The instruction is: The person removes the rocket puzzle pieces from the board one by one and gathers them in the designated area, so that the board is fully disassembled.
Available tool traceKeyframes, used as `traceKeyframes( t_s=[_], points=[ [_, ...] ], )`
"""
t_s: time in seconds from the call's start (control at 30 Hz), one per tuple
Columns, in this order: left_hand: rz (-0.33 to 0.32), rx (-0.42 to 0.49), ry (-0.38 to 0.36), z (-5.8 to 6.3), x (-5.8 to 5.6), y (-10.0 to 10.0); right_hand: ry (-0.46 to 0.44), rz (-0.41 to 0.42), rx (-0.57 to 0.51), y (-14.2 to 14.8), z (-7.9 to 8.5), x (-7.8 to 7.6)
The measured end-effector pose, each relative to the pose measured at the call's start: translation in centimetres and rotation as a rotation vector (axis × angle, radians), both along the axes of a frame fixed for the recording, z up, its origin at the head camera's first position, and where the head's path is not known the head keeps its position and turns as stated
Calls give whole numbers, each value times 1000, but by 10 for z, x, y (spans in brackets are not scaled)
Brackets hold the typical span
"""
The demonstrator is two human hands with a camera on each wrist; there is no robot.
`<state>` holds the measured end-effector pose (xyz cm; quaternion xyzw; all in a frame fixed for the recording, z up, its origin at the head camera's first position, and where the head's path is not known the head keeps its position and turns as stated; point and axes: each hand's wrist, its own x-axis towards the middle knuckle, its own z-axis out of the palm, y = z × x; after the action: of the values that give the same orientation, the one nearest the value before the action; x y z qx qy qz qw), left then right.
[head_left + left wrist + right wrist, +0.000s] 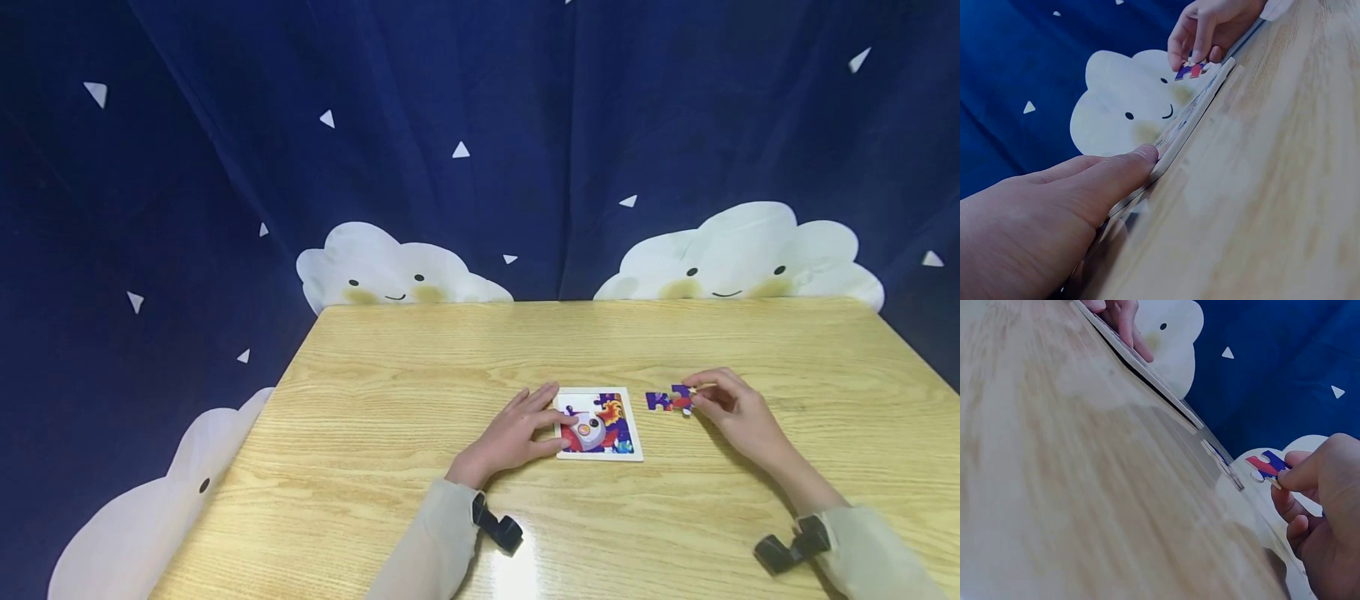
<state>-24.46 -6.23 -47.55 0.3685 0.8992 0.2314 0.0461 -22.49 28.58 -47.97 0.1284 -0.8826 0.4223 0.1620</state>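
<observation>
A small jigsaw puzzle in a white frame [637, 442] lies on the table; its picture has a pale round figure among red, orange and purple. My left hand [517, 433] rests on the frame's left side, fingers mostly straight over the edge and picture. In the left wrist view its thumb [1129, 172] presses on the frame's rim. To the right of the frame, my right hand [738, 417] pinches a purple and red puzzle piece [1264, 465] between thumb and fingers, raised off the table. Another purple piece [657, 402] lies flat between the frame and that hand.
The wooden table [420, 358] reaches back to a dark blue curtain [450, 83] with white triangles and smiling clouds. Each wrist wears a black camera mount, one on the left [501, 529] and one on the right [791, 546].
</observation>
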Motion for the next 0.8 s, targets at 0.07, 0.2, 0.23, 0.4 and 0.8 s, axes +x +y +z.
traceKeyframes(
  t_s=[0.07,0.2,0.23,0.4,0.8],
  points=[
    [0,-3,3,0,0,0,8,5,-5,4,-1,0],
    [-2,0,5,0,0,0,23,15,-10,10,-2,1],
    [-3,-1,4,1,0,0,27,16,-10,11,-2,1],
    [-5,-6,11,1,0,0,30,18,-13,15,-2,2],
    [-7,0,18,0,-1,0,2,0,9,16,-3,1]
  ],
)
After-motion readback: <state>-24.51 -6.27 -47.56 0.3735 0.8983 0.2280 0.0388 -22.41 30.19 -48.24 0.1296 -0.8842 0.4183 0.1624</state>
